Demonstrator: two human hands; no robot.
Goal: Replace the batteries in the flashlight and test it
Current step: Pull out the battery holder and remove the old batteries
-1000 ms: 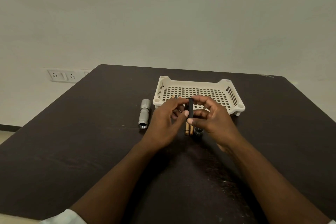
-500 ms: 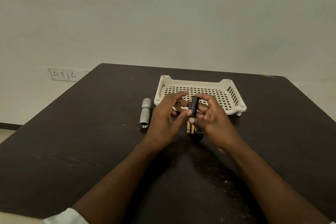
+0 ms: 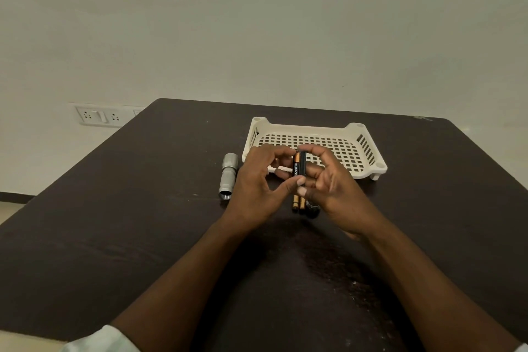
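Head view. Both hands meet above a dark table [image 3: 114,208], in front of a cream perforated tray [image 3: 368,160]. The left hand [image 3: 257,183] pinches a black-and-copper Duracell battery [image 3: 296,164] upright between thumb below and forefinger above. The right hand [image 3: 331,180] clasps a black battery holder [image 3: 303,163], likewise upright, touching the battery's right side; whether the battery is seated in it cannot be told. The silver flashlight body [image 3: 228,176] lies apart on the table, left of the left hand, its open threaded end toward the camera. Beneath the hands, two more batteries [image 3: 298,203] lie side by side, with a dark cap-like part [image 3: 312,206] just to their right, partly hidden.
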